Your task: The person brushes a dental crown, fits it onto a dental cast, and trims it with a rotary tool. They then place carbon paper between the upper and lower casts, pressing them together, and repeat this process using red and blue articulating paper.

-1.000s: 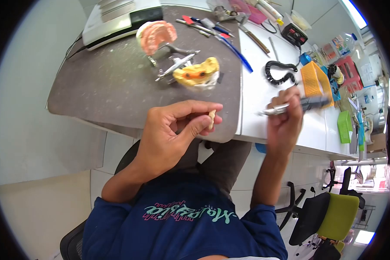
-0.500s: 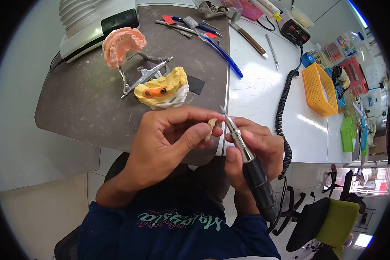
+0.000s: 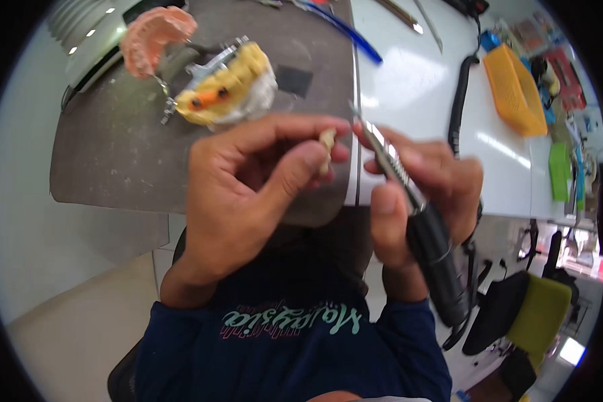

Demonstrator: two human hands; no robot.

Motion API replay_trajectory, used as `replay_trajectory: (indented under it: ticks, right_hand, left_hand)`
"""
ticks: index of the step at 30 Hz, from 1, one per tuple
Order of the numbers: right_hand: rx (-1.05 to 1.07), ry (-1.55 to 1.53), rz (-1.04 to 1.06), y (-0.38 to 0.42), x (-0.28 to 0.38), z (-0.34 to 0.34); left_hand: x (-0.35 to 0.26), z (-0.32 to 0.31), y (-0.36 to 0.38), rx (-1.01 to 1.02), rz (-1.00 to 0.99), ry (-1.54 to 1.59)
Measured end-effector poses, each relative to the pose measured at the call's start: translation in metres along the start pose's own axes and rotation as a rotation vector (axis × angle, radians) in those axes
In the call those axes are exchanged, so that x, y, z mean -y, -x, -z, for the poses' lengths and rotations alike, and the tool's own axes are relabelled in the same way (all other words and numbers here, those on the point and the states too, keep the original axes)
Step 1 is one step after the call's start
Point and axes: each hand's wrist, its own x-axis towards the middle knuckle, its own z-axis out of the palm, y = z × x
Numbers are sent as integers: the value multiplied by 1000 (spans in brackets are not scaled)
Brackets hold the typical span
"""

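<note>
while left hand (image 3: 248,194) pinches small tooth piece (image 3: 326,149) mid-frame, right hand (image 3: 422,191) grips handpiece (image 3: 415,221); trimming step, bur just beside piece, next needs steady contact.

two hands (image 3: 248,194), one handpiece (image 3: 415,221), two dental casts (image 3: 224,84), one orange basket (image 3: 512,84)

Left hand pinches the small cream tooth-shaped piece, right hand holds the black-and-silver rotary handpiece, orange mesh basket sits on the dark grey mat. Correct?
Not quite. In the head view the orange mesh basket sits on the white benchtop, not the dark grey mat. The rest holds: left hand pinches the small cream tooth-shaped piece, right hand holds the black-and-silver rotary handpiece.
</note>
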Motion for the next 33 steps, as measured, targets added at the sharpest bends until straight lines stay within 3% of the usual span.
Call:
replay_trajectory:
  ticks: [5, 6, 7, 9, 10, 11, 13, 17, 21, 23, 27, 33]
  right_hand:
    - [51, 146, -208, -8, 4, 13]
    - [19, 67, -126, -8, -8, 10]
    - [-28, -24, -256, -11, 0, 5]
    - [266, -465, -410, -28, -4, 34]
    - [356, -461, -471, -34, -4, 44]
    - [348, -453, -454, -27, -2, 37]
    - [-16, 74, -234, -11, 2, 8]
    - [44, 218, -3, 6, 2, 8]
    - [67, 228, 32, 8, 8, 3]
    - [-22, 142, 127, 2, 2, -2]
    - [18, 26, 108, 6, 2, -4]
    - [185, 149, -41, 10, 13, 4]
  left_hand:
    - [8, 4, -2, -26, -100, -167]
    - [9, 8, -3, 0, -134, -193]
    - [10, 10, -4, 26, -169, -220]
    - [11, 7, -4, 5, -155, -244]
    - [12, 8, -3, 0, -159, -257]
    - [12, 9, -5, -4, -178, -267]
    - [14, 8, -3, 12, -239, -244]
    - [11, 6, 1, 20, -168, -126]
    - [6, 0, 7, -44, -109, 23]
    - [7, 3, 8, 11, -105, 5]
    - [5, 4, 7, 25, -89, 84]
    - [6, 7, 6, 40, -84, 86]
